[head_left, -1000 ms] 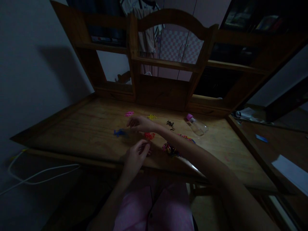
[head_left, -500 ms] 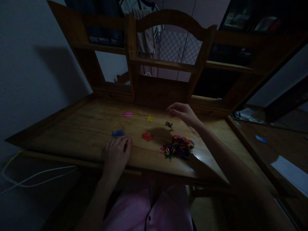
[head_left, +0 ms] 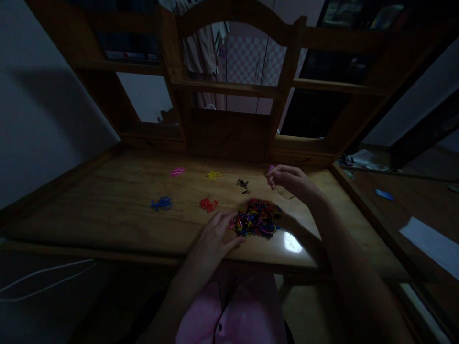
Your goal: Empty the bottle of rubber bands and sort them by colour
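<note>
My left hand (head_left: 215,239) is open at the left edge of a mixed pile (head_left: 260,220) of small coloured loops, thumb and fingers apart around that edge. The loops look like thin bands or clips; their exact kind is unclear. My right hand (head_left: 290,181) hovers beyond the pile with fingers curled together. A small purple thing (head_left: 271,168) shows at its fingertips, too dim to name. Sorted by colour, small groups lie on the desk: black loops (head_left: 243,183), yellow loops (head_left: 213,175), pink loops (head_left: 177,171), red loops (head_left: 208,205) and blue loops (head_left: 161,203).
Below my right hand rests a clear, rounded object (head_left: 286,193), barely visible. A wooden shelf unit (head_left: 229,86) rises from the back of the desk (head_left: 118,191). To the right, a lower surface holds a white paper (head_left: 432,243) and a small blue item (head_left: 384,194).
My left hand has moved right from beside the blue loops to the mixed pile and opened. My right hand has shifted right, away from the black loops. The view has turned slightly.
</note>
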Demonstrator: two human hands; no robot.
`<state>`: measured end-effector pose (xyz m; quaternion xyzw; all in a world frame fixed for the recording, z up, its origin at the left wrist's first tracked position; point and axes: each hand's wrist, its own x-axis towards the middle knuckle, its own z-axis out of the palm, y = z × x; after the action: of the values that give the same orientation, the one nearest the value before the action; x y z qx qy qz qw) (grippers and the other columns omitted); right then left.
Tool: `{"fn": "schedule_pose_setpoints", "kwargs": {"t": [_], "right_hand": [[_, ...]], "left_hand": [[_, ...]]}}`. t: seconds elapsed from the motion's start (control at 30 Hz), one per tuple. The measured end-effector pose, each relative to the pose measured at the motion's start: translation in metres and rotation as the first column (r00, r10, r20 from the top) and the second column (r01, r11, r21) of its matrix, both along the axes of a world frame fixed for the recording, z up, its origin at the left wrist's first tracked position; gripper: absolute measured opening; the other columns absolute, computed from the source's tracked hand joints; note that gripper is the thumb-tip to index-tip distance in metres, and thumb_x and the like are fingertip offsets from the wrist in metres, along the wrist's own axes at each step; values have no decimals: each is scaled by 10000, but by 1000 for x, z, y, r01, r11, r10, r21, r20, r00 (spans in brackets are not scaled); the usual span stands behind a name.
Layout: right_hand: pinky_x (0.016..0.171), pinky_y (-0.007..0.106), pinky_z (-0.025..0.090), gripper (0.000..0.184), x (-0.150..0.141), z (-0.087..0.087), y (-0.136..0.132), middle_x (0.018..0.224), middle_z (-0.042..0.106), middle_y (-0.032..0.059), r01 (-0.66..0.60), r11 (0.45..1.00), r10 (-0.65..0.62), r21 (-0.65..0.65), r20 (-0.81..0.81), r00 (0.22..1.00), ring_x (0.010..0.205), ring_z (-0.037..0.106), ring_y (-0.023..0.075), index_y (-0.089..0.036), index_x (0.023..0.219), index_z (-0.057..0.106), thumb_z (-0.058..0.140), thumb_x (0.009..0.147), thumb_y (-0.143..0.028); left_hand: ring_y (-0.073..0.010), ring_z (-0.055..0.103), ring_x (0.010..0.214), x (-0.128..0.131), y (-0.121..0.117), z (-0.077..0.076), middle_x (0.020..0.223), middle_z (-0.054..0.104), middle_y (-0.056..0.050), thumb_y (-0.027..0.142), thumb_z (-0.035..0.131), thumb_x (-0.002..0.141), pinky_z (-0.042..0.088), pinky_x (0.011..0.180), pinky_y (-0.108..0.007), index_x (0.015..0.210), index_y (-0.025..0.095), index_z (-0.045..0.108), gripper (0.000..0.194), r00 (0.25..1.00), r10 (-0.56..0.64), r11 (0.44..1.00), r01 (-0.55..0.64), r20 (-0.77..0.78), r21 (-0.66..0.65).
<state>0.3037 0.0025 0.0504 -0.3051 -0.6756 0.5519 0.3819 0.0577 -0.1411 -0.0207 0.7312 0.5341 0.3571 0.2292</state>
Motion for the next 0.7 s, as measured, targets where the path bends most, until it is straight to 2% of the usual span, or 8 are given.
{"fn": "schedule_pose_setpoints", "kwargs": {"t": [0.2, 0.37, 0.5, 0.6, 0.7], "right_hand": [[722, 308, 501, 236, -6, -5, -1, 813, 640, 44, -34, 999, 34, -8, 37, 999, 713, 586, 138, -181, 968, 680, 622, 855, -380], [783, 309, 501, 280, -9, -11, -3, 898, 669, 46, -128, 990, 117, 56, 168, 979, 824, 624, 148, -184, 1038, 679, 685, 816, -354], [852, 317, 502, 399, -19, -13, -9, 1031, 690, 65, -329, 941, 287, 73, 341, 895, 955, 637, 173, -183, 1165, 655, 708, 799, -334], [889, 314, 496, 344, -27, -14, -16, 1092, 692, 65, -443, 892, 370, 87, 420, 828, 986, 639, 175, -189, 1128, 690, 702, 806, -310], [891, 309, 496, 293, -31, -16, -20, 1072, 700, 58, -493, 862, 397, 120, 445, 802, 973, 644, 171, -195, 1087, 714, 703, 808, -284]], "left_hand": [[-228, 599, 1067, 10, 10, -10, 1184, 606, -69, 184, 602, 851, 493, 951, -395, 1242, 257, 571, 398, 999, -33, 999, 34, 31, -8], [-184, 635, 874, 16, 16, -10, 1111, 633, -63, 155, 600, 840, 540, 812, -336, 1198, 238, 596, 368, 998, -8, 1000, 8, 54, -2], [-156, 624, 777, 17, 14, -8, 1005, 648, -45, 138, 585, 844, 532, 747, -295, 1167, 221, 610, 334, 998, 37, 999, -37, 59, -1], [-157, 620, 766, 17, 14, -9, 934, 651, -30, 131, 566, 847, 518, 721, -282, 1139, 228, 626, 314, 996, 73, 997, -73, 53, 7], [-156, 615, 752, 17, 14, -10, 935, 658, -30, 123, 555, 842, 508, 715, -282, 1097, 232, 643, 291, 994, 92, 995, -93, 63, 18]]}}
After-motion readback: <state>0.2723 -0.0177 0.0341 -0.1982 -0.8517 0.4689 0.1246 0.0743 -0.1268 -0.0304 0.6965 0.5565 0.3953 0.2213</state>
